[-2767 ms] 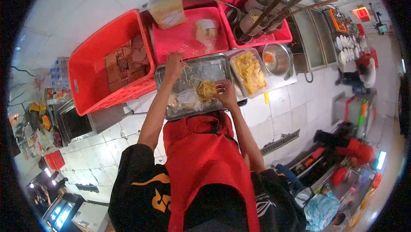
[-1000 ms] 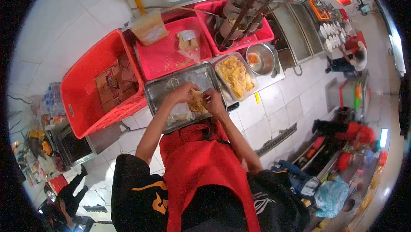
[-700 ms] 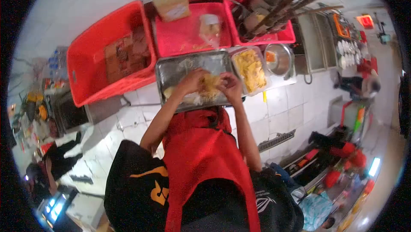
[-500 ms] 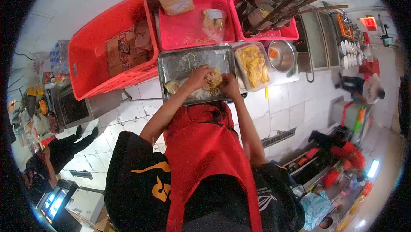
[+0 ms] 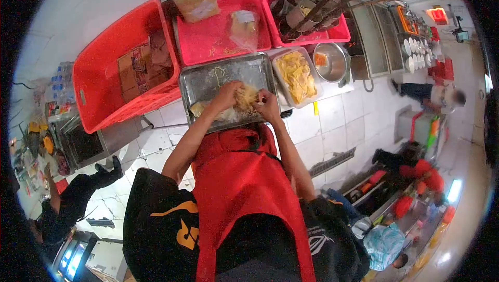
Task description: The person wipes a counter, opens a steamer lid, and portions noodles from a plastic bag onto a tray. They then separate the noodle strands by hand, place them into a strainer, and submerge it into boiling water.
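Note:
A clump of thin pale-yellow noodles (image 5: 246, 98) is between my two hands, over a dark metal tray (image 5: 198, 76). My left hand (image 5: 227, 94) is closed on the clump from the left. From the right, my right hand (image 5: 268, 106) pinches it with bent fingers. What lies under the fingers is partly hidden. A pale bundle in plastic (image 5: 198, 109) rests in the tray's near left corner, and a few loose strands (image 5: 219, 72) lie toward its far side.
Right of the tray stand a plastic container of flat yellow pieces (image 5: 297, 76) and a steel pot (image 5: 332, 63). Behind are a pink tray (image 5: 208, 37) with bagged food and a pink bin of long-handled strainers (image 5: 332, 33). A red crate (image 5: 96, 74) is left. Other people are farther off.
The view has shifted, so the trays sit slightly farther left. Both hands stay at the noodles, with the clump raised and spread a little between them.

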The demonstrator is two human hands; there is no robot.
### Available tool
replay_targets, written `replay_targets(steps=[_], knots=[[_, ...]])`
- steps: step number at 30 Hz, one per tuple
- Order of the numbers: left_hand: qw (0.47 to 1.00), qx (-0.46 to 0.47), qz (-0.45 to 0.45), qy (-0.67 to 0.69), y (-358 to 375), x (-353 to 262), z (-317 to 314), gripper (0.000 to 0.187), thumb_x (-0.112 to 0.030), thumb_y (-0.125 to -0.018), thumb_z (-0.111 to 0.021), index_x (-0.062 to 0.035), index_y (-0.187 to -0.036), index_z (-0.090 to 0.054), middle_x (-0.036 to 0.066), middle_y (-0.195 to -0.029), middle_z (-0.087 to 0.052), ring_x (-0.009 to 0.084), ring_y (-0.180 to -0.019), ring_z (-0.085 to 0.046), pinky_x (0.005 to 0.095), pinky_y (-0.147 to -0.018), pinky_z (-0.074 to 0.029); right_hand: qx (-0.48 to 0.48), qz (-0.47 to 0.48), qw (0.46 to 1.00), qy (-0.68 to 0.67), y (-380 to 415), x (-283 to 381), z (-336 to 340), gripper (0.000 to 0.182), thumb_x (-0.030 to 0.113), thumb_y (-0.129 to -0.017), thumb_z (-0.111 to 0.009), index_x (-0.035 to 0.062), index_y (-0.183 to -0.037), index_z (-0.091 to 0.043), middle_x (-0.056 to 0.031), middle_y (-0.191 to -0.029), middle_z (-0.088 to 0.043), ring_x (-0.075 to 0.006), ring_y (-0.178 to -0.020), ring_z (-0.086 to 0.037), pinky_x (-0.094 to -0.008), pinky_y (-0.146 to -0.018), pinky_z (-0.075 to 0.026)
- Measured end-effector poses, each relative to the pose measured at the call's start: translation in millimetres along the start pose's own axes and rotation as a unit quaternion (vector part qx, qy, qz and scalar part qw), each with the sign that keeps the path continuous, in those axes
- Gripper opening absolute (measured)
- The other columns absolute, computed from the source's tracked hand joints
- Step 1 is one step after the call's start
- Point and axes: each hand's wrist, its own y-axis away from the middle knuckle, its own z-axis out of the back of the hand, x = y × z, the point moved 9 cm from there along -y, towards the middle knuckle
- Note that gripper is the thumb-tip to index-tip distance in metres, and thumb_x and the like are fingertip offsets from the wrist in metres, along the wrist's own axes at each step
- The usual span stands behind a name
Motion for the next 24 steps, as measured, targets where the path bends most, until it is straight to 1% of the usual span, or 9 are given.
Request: replay_targets(steps=[2,5,11,14,17,20,22,23,24], knots=[[0.998,0.017,0.031,-0.057,4.7,4.3,4.9,0.028,-0.006,-0.07,-0.068,-0.001,-0.097,-0.061,0.017,-0.092,-0.063,0.0356,-0.088,-0.062,0.0402,-0.077,-0.048,-0.021,0.038,0.999,-0.024,6.4,23.6,8.9,0.024,0.003,-0.067,-0.074,0.0045,-0.079,-0.053,-0.0039,-0.075,-0.056,-0.0161,-0.071,-0.057,-0.0311,-0.067,-0.049],[0.997,0.048,0.053,0.03,5.5,10.2,0.8,0.031,-0.006,-0.068,-0.068,0.0,-0.097,-0.06,0.018,-0.088,-0.062,0.0338,-0.084,-0.063,0.0402,-0.075,-0.049,-0.006,-0.029,0.999,-0.021,10.3,14.8,5.5,0.016,0.003,-0.073,-0.07,0.003,-0.08,-0.056,-0.0022,-0.08,-0.058,-0.0092,-0.072,-0.057,-0.0254,-0.065,-0.048],[0.994,0.099,0.028,-0.047,13.7,-19.5,6.2,0.042,-0.006,-0.07,-0.07,-0.0022,-0.111,-0.062,0.019,-0.105,-0.065,0.0328,-0.095,-0.063,0.0414,-0.087,-0.048,0.066,-0.048,0.997,0.003,7.2,3.9,-11.2,0.02,0.006,-0.072,-0.072,0.0018,-0.089,-0.06,-0.001,-0.08,-0.062,-0.0094,-0.071,-0.057,-0.0258,-0.063,-0.047],[0.997,0.06,0.053,-0.008,16.9,-17.2,10.6,0.05,-0.001,-0.069,-0.067,-0.0033,-0.118,-0.059,0.02,-0.109,-0.063,0.0338,-0.097,-0.061,0.0428,-0.089,-0.048,-0.016,0.001,1.0,-0.024,5.9,15.0,1.0,0.02,0.007,-0.073,-0.072,0.0019,-0.089,-0.061,-0.0005,-0.075,-0.061,-0.0096,-0.066,-0.056,-0.0264,-0.061,-0.046],[0.989,0.084,0.066,-0.1,12.3,1.1,6.8,0.045,-0.008,-0.065,-0.074,-0.0003,-0.108,-0.061,0.017,-0.114,-0.061,0.0362,-0.106,-0.058,0.0409,-0.092,-0.045,0.092,0.008,0.983,0.156,5.6,11.1,-7.2,0.015,0.008,-0.079,-0.069,-0.0004,-0.088,-0.061,-0.0017,-0.075,-0.063,-0.0111,-0.069,-0.059,-0.0263,-0.065,-0.049],[0.994,0.005,0.108,-0.001,18.5,24.1,19.7,0.044,-0.01,-0.068,-0.073,-0.0042,-0.11,-0.064,0.016,-0.114,-0.062,0.0362,-0.106,-0.058,0.0417,-0.093,-0.045,0.015,-0.087,0.972,-0.216,10.0,1.1,1.2,0.017,0.008,-0.08,-0.068,0.0013,-0.094,-0.06,-0.0031,-0.083,-0.064,-0.0109,-0.078,-0.061,-0.0261,-0.068,-0.049],[0.967,0.019,-0.004,-0.255,18.0,-8.7,29.7,0.042,-0.014,-0.071,-0.072,-0.0064,-0.112,-0.064,0.016,-0.114,-0.062,0.0347,-0.11,-0.056,0.0416,-0.095,-0.044,0.021,-0.076,0.96,-0.269,7.4,-13.1,5.3,0.022,0.008,-0.08,-0.069,0.0017,-0.098,-0.059,-0.0042,-0.088,-0.065,-0.0108,-0.083,-0.061,-0.0271,-0.073,-0.05],[0.966,0.019,-0.006,-0.256,14.6,-9.7,29.7,0.042,-0.014,-0.071,-0.072,-0.0064,-0.112,-0.064,0.016,-0.114,-0.062,0.0347,-0.11,-0.056,0.0416,-0.095,-0.044,0.054,-0.046,0.989,-0.129,3.5,-4.2,4.5,0.024,0.009,-0.079,-0.071,0.0012,-0.099,-0.059,-0.0056,-0.089,-0.065,-0.0119,-0.082,-0.061,-0.027,-0.073,-0.05],[0.994,0.054,0.07,-0.066,12.3,1.8,21.8,0.046,-0.011,-0.069,-0.073,-0.0053,-0.114,-0.062,0.014,-0.112,-0.062,0.0329,-0.108,-0.057,0.0422,-0.095,-0.045,0.084,-0.016,0.996,0.014,3.0,3.0,2.2,0.026,0.01,-0.078,-0.073,0.0008,-0.099,-0.059,-0.007,-0.089,-0.065,-0.013,-0.081,-0.061,-0.0269,-0.074,-0.05]])
